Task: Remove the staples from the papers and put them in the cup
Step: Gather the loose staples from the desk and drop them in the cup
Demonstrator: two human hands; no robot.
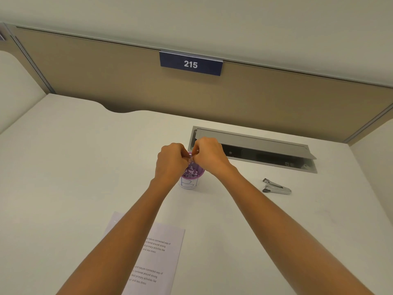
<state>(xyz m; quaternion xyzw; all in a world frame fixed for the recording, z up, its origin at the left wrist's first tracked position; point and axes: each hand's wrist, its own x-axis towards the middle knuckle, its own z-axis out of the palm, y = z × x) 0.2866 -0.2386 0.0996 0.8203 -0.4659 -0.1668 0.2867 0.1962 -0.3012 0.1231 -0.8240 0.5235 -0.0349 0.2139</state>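
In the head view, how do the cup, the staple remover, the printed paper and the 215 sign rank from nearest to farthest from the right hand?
From the right hand:
1. Cup, directly under the fingers.
2. Staple remover, on the desk to the right.
3. Printed paper, near the person, under the left forearm.
4. 215 sign, on the partition behind the desk.

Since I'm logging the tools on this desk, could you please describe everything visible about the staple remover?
The staple remover is a small, shiny metal tool with dark tips at its left end. Its two arms are spread in a narrow V, joined at the right. It lies flat on the white desk, right of the cup, below the cable tray. Nothing touches it.
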